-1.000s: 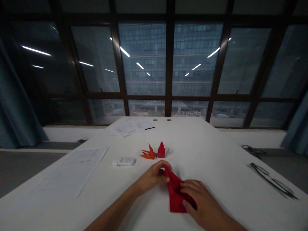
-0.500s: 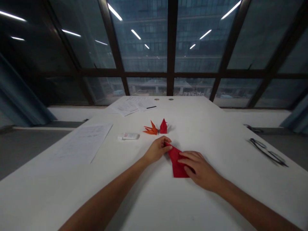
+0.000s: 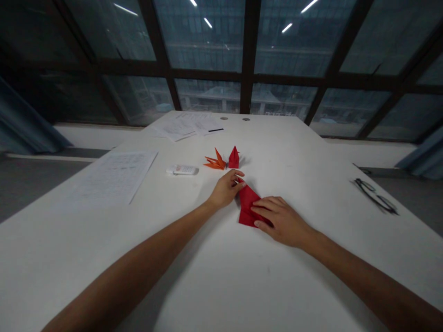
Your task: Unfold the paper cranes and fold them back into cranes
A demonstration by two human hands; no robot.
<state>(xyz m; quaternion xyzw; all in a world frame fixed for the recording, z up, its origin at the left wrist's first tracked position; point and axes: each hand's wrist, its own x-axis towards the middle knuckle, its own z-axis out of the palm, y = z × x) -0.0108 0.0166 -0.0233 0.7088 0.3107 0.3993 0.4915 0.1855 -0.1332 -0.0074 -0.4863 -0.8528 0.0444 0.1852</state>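
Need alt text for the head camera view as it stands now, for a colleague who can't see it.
Two bare hands work a folded red paper on a white table: the left hand pinches its far corner, the right hand lies over its near part. Just beyond stand orange and red folded figures.
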